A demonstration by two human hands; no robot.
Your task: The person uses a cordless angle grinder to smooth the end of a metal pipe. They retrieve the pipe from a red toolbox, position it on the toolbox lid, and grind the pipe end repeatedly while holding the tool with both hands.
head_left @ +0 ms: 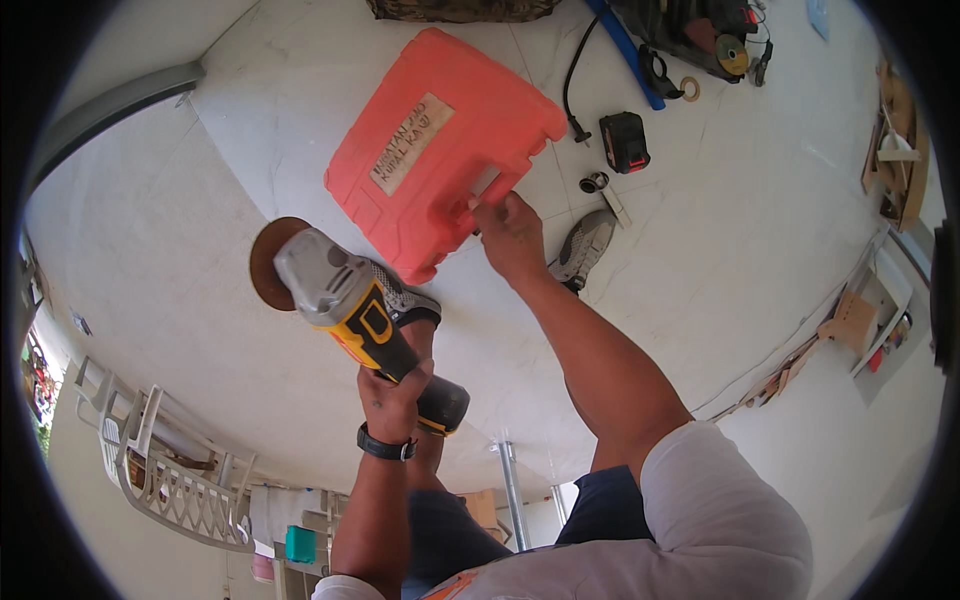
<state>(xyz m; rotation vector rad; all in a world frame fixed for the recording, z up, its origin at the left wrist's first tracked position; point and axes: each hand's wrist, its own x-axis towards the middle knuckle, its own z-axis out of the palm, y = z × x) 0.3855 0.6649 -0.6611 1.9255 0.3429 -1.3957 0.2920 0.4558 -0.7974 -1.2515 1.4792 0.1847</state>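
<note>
My left hand (392, 400) is wrapped round the body of a yellow and black angle grinder (365, 325), and a black watch is on that wrist. A brown disc (270, 262) is fitted at the grinder's grey head, on the far left side. My right hand (512, 238) is closed on the handle of a red plastic tool case (450, 120). The case hangs or stands tilted in front of me, with a handwritten paper label on its face. Its lower corner is near my left shoe (400, 297); I cannot tell whether it touches the floor.
Beyond my right shoe (585, 245) lie a black battery pack (625, 142), a small metal fitting (612, 195) and a blue tube (640, 70). A dark tool bag (690, 35) sits at the far right. White plastic chairs (185, 480) stand at left; wood scraps (800, 355) line the right wall.
</note>
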